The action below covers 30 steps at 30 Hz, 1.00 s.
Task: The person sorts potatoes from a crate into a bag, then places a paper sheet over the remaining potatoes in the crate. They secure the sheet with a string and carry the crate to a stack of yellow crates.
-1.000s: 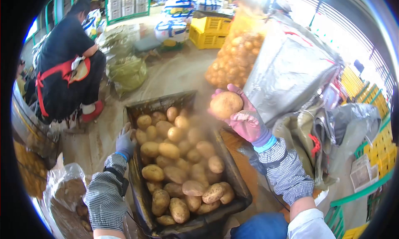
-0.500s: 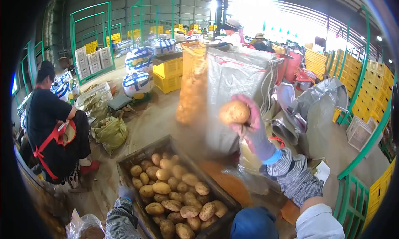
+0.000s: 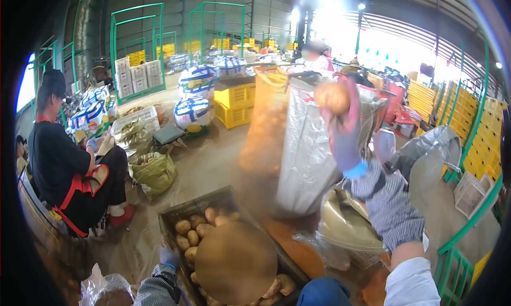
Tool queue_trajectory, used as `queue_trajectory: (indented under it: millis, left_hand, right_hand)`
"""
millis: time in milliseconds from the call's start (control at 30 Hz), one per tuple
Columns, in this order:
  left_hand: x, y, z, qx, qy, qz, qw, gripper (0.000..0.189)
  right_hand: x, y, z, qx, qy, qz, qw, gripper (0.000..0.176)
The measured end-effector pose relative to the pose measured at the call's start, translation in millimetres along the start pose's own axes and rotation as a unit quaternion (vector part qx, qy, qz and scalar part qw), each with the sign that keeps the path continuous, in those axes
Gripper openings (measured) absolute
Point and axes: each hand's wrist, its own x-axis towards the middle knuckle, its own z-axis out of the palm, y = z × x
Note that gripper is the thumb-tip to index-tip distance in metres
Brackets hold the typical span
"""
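Note:
My gloved right hand [image 3: 345, 120] is raised in front of the grey sack [image 3: 308, 146], level with its upper part. A potato [image 3: 332, 97] sits in its closed fingers. The outstretched arm wears a checked sleeve cover with a blue cuff. At the near left, my gloved left hand [image 3: 169, 256] is closed at the side rim of a dark crate [image 3: 255, 226]. Several potatoes [image 3: 183, 226] lie in the crate, and a round, blurred brown patch hides most of the others.
Behind the crate stands an orange mesh sack [image 3: 263, 125] of potatoes. A seated person [image 3: 58, 151] works at the left near green bags [image 3: 153, 175]. Yellow crates [image 3: 234, 104] stand farther back. Green metal frames [image 3: 474, 221] and stacked yellow crates [image 3: 476, 135] line the right side.
My right hand has carried the potato upward, nearer the top of the grey sack. My left hand stays at the crate's rim. The whole view has shifted slightly.

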Motion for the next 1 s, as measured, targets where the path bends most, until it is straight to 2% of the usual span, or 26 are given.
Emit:
queue_trajectory:
  millis: [33, 100, 167, 200, 233, 267, 300, 333, 367, 400, 467, 500, 567, 633, 667, 700, 733, 767, 833, 900, 1000]
  left_hand:
    - [1, -5, 4, -0.005, 0.029, 0.019, 0.999, 0.073]
    - [6, -16, 18, -0.011, 0.085, 0.057, 0.995, 0.07]
    - [9, -20, 26, -0.037, 0.112, 0.077, 0.99, 0.068]
    - [30, -56, 65, 0.007, 0.206, 0.169, 0.964, 0.065]
    - [30, -44, 51, 0.07, 0.291, 0.286, 0.91, 0.058]
    - [28, -31, 34, 0.144, 0.391, 0.377, 0.827, 0.051]
    - [25, -31, 30, 0.112, 0.302, 0.335, 0.886, 0.055]
    - [11, -21, 19, 0.029, 0.144, 0.198, 0.969, 0.061]
    - [4, -7, 7, -0.037, 0.03, 0.062, 0.997, 0.067]
    - [1, 6, -6, -0.063, -0.022, -0.008, 0.998, 0.074]
    - [7, -5, 3, -0.07, -0.015, -0.007, 0.997, 0.078]
    - [7, -6, 4, -0.075, -0.015, -0.007, 0.997, 0.078]
    - [2, -3, 5, -0.092, 0.008, 0.019, 0.996, 0.076]
    - [3, -2, 7, -0.118, 0.062, 0.074, 0.988, 0.07]
    - [4, 2, 5, -0.114, 0.054, 0.057, 0.99, 0.07]
    - [3, 6, 3, -0.109, 0.046, 0.038, 0.992, 0.069]
    - [0, 6, 3, -0.102, 0.036, 0.017, 0.994, 0.069]
    - [0, 3, 5, -0.088, 0.042, 0.022, 0.995, 0.069]
    - [6, -4, 11, -0.065, 0.057, 0.033, 0.996, 0.068]
    - [8, -7, 11, -0.073, 0.054, 0.022, 0.996, 0.069]
    - [2, 4, 4, -0.082, 0.031, -0.008, 0.996, 0.074]
  right_hand:
    - [28, 22, 9, 0.006, 0.009, -0.053, 0.999, 0.071]
    - [95, 70, 22, -0.092, 0.026, -0.111, 0.989, 0.067]
    - [143, 119, 31, -0.206, 0.028, -0.097, 0.973, 0.064]
    - [154, 147, 33, -0.277, 0.007, -0.061, 0.959, 0.063]
    - [157, 178, 34, -0.343, -0.027, -0.018, 0.939, 0.061]
    - [144, 196, 41, -0.402, -0.072, 0.022, 0.913, 0.06]
    - [119, 206, 49, -0.428, -0.12, 0.039, 0.895, 0.059]
    - [88, 213, 53, -0.437, -0.164, 0.041, 0.884, 0.058]
    - [50, 205, 63, -0.411, -0.205, 0.034, 0.888, 0.057]
    - [9, 182, 75, -0.33, -0.267, 0.035, 0.905, 0.056]
    - [-79, 139, 89, -0.176, -0.404, 0.077, 0.895, 0.055]
    - [-130, 109, 95, -0.116, -0.467, 0.093, 0.872, 0.046]
    - [-217, 92, 89, -0.098, -0.526, 0.248, 0.807, 0.04]
    - [-278, 98, 90, -0.112, -0.575, 0.207, 0.784, 0.039]
    - [-296, 90, 97, -0.077, -0.559, 0.354, 0.746, 0.038]
    - [-343, 121, 98, -0.04, -0.524, 0.327, 0.785, 0.039]
    - [-341, 97, 113, -0.126, -0.573, 0.262, 0.766, 0.041]
    - [-358, 90, 126, -0.09, -0.586, 0.181, 0.785, 0.042]
    - [-379, 56, 158, -0.078, -0.607, 0.058, 0.788, 0.045]
    - [-393, 31, 187, -0.103, -0.618, 0.07, 0.776, 0.048]
    - [-409, 36, 221, -0.218, -0.686, 0.174, 0.672, 0.05]
